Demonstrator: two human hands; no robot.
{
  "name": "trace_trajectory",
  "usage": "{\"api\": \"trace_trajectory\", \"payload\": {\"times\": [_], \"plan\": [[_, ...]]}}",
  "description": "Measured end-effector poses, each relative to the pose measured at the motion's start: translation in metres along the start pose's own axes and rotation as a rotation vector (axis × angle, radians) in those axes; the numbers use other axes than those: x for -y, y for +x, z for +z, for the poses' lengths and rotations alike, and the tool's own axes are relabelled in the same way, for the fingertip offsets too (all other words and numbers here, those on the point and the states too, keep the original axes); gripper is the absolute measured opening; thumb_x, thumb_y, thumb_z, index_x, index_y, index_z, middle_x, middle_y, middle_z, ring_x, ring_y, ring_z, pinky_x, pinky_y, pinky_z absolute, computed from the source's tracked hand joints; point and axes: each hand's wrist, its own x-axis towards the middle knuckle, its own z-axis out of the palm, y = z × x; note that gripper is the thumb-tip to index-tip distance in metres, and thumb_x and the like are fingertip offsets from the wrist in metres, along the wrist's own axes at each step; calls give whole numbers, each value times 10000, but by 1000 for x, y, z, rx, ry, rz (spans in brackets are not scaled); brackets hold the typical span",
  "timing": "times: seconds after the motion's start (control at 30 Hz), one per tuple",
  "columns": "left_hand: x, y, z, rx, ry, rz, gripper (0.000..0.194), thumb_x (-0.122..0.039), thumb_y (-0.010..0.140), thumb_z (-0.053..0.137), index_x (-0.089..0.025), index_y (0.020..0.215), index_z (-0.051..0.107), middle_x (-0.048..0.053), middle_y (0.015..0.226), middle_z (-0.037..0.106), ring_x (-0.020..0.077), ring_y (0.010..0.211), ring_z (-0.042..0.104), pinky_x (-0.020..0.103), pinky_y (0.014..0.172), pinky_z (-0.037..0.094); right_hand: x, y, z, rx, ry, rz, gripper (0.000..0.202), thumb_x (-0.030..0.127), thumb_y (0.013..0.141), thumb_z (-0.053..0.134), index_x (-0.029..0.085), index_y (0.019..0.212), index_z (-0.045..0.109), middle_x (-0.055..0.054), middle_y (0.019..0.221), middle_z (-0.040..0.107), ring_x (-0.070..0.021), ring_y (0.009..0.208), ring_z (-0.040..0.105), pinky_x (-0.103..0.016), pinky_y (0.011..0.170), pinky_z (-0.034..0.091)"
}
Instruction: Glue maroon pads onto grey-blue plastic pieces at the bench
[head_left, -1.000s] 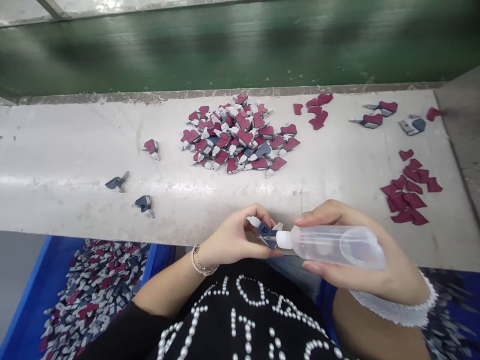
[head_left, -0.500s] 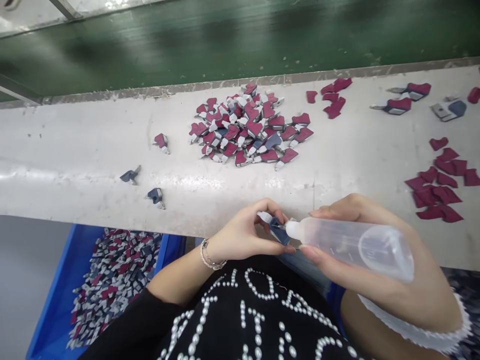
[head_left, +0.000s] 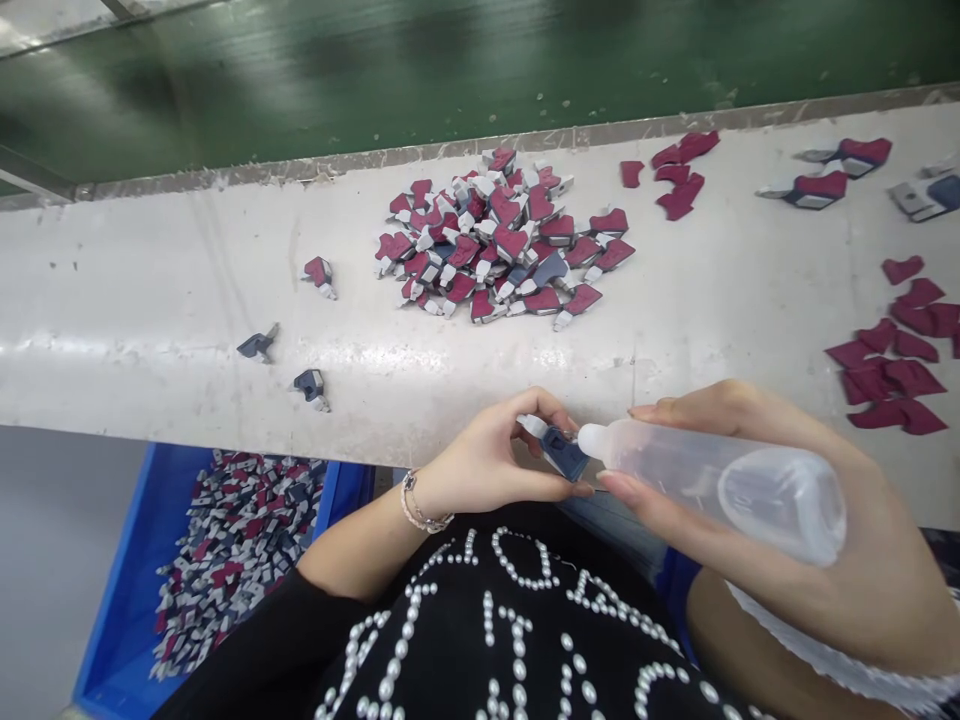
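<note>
Near the table's front edge, my left hand [head_left: 495, 455] pinches a small dark blue and white plastic part [head_left: 564, 452] between thumb and fingers, its white tip pointing up and left. My right hand [head_left: 787, 480] is wrapped round a translucent squeeze bottle [head_left: 697, 480], which lies almost level. The bottle's white cap [head_left: 592, 440] points at the blue part, with a thin nozzle close to its right end. Whether the nozzle touches the part is too small to tell.
A heap of red, blue and white parts [head_left: 510, 240] sits mid-table. Loose red pieces [head_left: 892, 375] lie at the right, more red pieces [head_left: 679, 175] farther back. Three single parts [head_left: 309, 385] lie at left. A blue bin [head_left: 124, 600] full of parts stands below left.
The bottle has drawn back slightly to the right, its cap now a little farther from the blue part. My left hand still grips the part. The view has shifted slightly.
</note>
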Motion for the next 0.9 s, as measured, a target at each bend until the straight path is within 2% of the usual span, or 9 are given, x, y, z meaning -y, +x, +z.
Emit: {"api": "trace_trajectory", "payload": {"times": [0.17, 0.37, 0.67, 0.9], "plan": [[4, 1, -3, 13, -17, -1, 406, -201, 674, 873, -178, 949, 576, 32, 956, 664, 124, 780, 632, 260, 722, 519, 3, 1, 4, 70, 14, -3, 161, 397, 897, 717, 295, 952, 607, 64, 860, 730, -128, 674, 704, -226, 496, 509], [4, 1, -3, 24, -38, 6, 387, -221, 710, 868, -180, 944, 563, 16, 905, 647, 110, 754, 609, 251, 708, 501, 1, 2, 5, 3, -25, -26, 175, 438, 888, 714, 324, 974, 613, 84, 833, 713, -115, 642, 688, -233, 498, 519], [8, 1, -4, -16, -48, 61, 468, -196, 616, 938, -186, 931, 593, 30, 974, 669, 137, 836, 652, 266, 764, 550, 6, 0, 1, 98, -22, -40, 152, 465, 921, 665, 343, 969, 588, 95, 769, 700, -114, 580, 679, -238, 414, 487], [5, -1, -8, -85, 128, 104, 403, -148, 675, 872, -191, 953, 585, 46, 1007, 690, 161, 895, 685, 282, 792, 567, 3, -6, -6, 130, -62, -17, 123, 450, 914, 675, 355, 955, 608, 104, 769, 714, -119, 577, 676, -257, 414, 489]]}}
